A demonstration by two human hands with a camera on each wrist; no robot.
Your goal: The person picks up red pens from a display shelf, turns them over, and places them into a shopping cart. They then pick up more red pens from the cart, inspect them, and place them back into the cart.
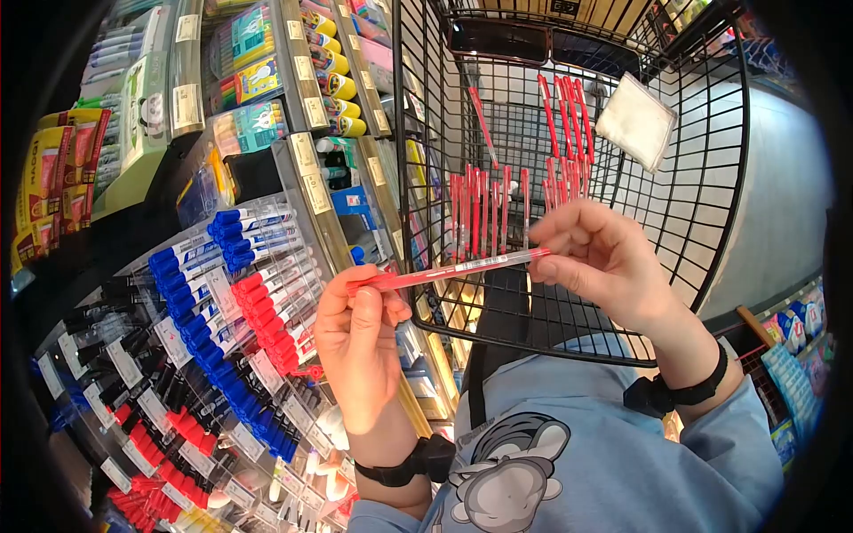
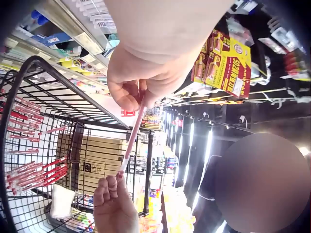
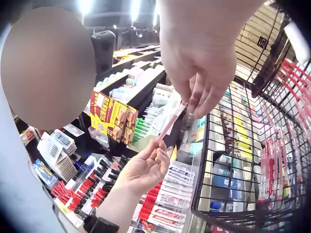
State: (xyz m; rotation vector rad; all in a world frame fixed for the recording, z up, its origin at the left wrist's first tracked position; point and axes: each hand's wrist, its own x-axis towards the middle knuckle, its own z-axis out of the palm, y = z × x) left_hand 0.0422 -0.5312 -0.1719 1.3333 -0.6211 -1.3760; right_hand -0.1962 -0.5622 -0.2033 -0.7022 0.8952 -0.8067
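Observation:
A slim red pen (image 1: pixel 471 266) with a barcode label is held between both hands above the near edge of a black wire basket (image 1: pixel 533 342). My left hand (image 1: pixel 360 342) pinches its red end between thumb and fingers. At the other end, my right hand (image 1: pixel 604 262) pinches the tip with thumb and forefinger. In the left wrist view the pen (image 2: pixel 132 137) slants down from the left hand (image 2: pixel 141 80) to the right hand (image 2: pixel 115 206). Several red pens (image 1: pixel 480 213) lie in the basket, along with a white square packet (image 1: pixel 636 122).
On the left, sloping shelves hold blue-capped markers (image 1: pixel 191 302), red-capped markers (image 1: pixel 267 324) and black ones. Yellow and red packs (image 1: pixel 58 178) hang at the far left. Price tags (image 1: pixel 187 107) line the shelf edges. More goods (image 1: pixel 795 355) stand at the lower right.

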